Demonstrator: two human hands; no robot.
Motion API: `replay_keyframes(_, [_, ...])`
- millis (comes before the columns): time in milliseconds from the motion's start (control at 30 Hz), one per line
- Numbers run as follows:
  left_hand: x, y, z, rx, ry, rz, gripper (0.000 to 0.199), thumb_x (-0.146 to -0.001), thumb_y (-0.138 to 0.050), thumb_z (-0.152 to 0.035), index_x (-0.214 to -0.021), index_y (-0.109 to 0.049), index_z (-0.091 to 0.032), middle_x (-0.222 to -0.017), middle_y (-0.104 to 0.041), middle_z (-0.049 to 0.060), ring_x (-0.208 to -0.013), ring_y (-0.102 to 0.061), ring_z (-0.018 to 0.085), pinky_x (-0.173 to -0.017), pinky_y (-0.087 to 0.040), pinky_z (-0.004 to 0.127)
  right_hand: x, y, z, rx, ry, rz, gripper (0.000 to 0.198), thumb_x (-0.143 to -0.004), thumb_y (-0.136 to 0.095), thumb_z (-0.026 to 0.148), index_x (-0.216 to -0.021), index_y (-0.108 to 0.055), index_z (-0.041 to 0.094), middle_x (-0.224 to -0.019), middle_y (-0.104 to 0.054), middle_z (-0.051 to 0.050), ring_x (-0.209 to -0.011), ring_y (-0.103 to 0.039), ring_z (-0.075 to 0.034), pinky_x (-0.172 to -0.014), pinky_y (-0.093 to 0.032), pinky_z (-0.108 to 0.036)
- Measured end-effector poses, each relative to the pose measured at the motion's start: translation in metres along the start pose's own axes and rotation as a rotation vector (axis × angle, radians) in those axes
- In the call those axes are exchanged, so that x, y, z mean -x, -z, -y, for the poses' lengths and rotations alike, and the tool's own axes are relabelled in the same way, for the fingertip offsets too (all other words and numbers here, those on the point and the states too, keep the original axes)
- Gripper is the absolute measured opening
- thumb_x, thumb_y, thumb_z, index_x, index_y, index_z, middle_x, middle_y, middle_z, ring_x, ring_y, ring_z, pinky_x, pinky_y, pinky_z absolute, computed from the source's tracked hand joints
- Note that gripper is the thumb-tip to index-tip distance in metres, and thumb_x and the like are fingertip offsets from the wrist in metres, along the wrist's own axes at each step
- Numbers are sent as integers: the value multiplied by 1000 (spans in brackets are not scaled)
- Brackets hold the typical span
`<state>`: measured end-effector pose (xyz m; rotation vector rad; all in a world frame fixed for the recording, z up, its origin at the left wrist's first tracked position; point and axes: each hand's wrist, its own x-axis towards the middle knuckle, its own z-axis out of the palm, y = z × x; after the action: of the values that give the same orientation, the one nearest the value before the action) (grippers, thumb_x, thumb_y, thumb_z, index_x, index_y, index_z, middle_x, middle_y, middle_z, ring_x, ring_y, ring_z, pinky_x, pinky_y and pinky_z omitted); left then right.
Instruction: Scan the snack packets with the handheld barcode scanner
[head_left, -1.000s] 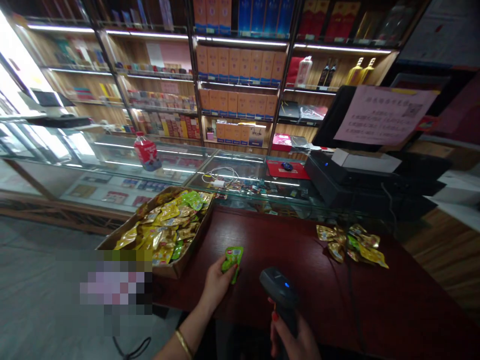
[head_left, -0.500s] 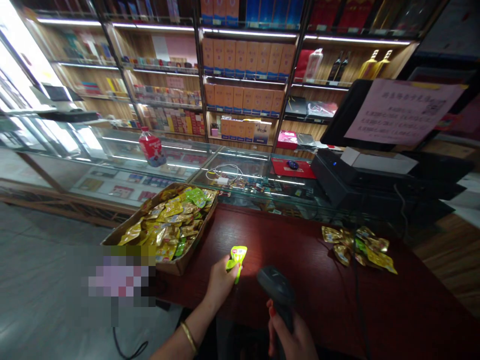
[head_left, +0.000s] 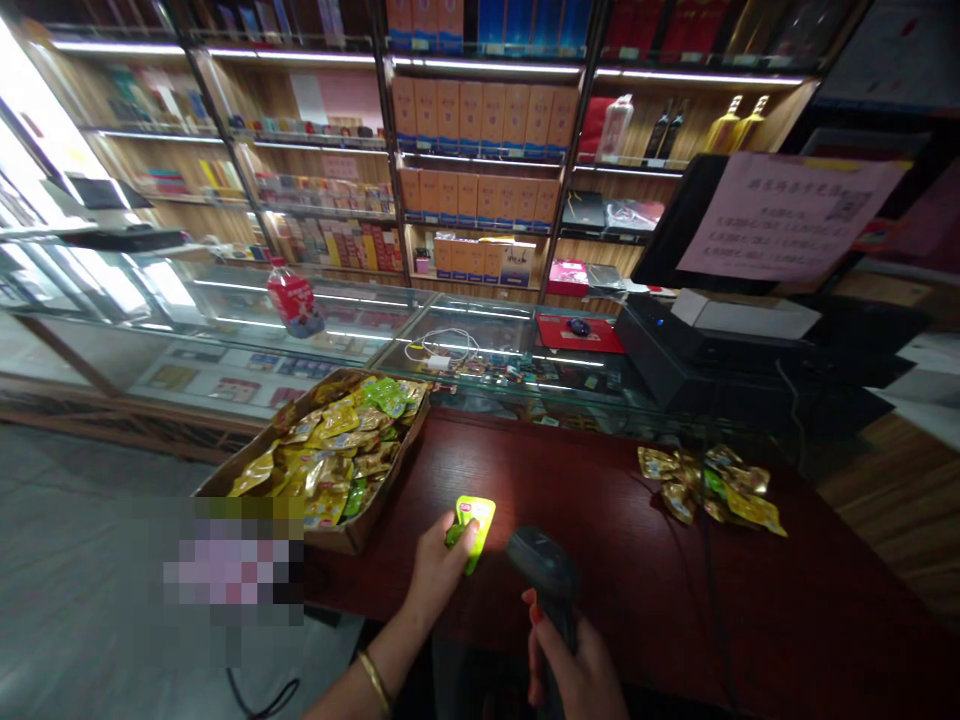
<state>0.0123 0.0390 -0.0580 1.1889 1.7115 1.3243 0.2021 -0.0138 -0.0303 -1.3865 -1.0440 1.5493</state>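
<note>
Between the thumb and fingers of my left hand [head_left: 436, 568] is a small yellow-green snack packet [head_left: 480, 520], brightly lit on its face. My right hand [head_left: 574, 665] grips the handle of a dark barcode scanner [head_left: 544, 563], whose head points left at the packet. Scanner and packet stay a short gap apart, over the dark red tabletop [head_left: 480, 455]. An open cardboard box [head_left: 351, 538] full of gold and green packets [head_left: 330, 450] stands left of my left hand. To the right lies a loose pile of similar packets [head_left: 712, 485].
Behind the tabletop runs a glass counter [head_left: 360, 345] with a red bottle [head_left: 292, 300], a white cable [head_left: 442, 350] and a mouse [head_left: 579, 327] on a red pad. A monitor with a pink paper sign [head_left: 795, 215] stands at right. A cable hangs near the right-hand pile.
The packet has turned in my left hand, so more of its lit face shows. My right hand still holds the scanner. The whole view has shifted slightly.
</note>
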Motion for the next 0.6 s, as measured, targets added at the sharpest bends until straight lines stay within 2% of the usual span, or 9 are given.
replay_keyframes(133, [0, 0, 5, 47, -4, 9, 32, -84, -61, -45, -75, -67, -15, -66, -62, -2, -63, -54, 14, -58, -42, 23, 0, 2, 3, 49, 14, 28, 63, -70, -63, 81, -69, -59, 18, -46, -50, 6, -35, -50, -10, -38, -38, -20])
replay_keyframes(200, [-1, -1, 9, 95, 1, 7, 33, -82, -64, -47, -76, -69, -14, -69, -65, 0, -65, -56, 15, -60, -44, 23, 0, 2, 3, 53, 8, 44, 62, -72, -63, 80, -69, -59, 18, -46, -50, 6, -35, -50, -10, -38, -39, -19])
replay_keyframes(333, [0, 0, 12, 181, 23, 21, 40, -81, -66, -51, -92, -73, -13, -83, -74, 5, -72, -63, 19, -66, -50, 26, -1, 1, 1, 22, 4, 62, 64, -72, -64, 79, -82, -64, 15, -48, -51, 6, -34, -49, -9, -37, -38, -20])
replay_keyframes(433, [-2, -1, 7, 102, 24, 50, 40, -83, -62, -51, -94, -73, -15, -84, -74, 6, -75, -66, 21, -70, -51, 27, 0, 2, 1, -25, 6, 25, 71, -69, -67, 79, -97, -67, 13, -49, -53, 6, -35, -48, -10, -38, -39, -21])
replay_keyframes(533, [-10, -16, -5, -65, -23, 149, 27, -82, -62, -40, -90, -73, -17, -90, -73, 8, -88, -66, 24, -83, -50, 31, 3, 8, 5, -66, 20, -49, 79, -67, -68, 80, -107, -66, 12, -49, -53, 7, -35, -48, -10, -38, -39, -21])
replay_keyframes(600, [-16, -40, -15, -123, -26, 264, 21, -77, -65, -31, -90, -73, -17, -93, -72, 9, -94, -65, 25, -88, -49, 34, 6, 12, 8, -70, 44, -90, 76, -66, -69, 79, -102, -68, 12, -47, -51, 7, -34, -47, -10, -37, -37, -21])
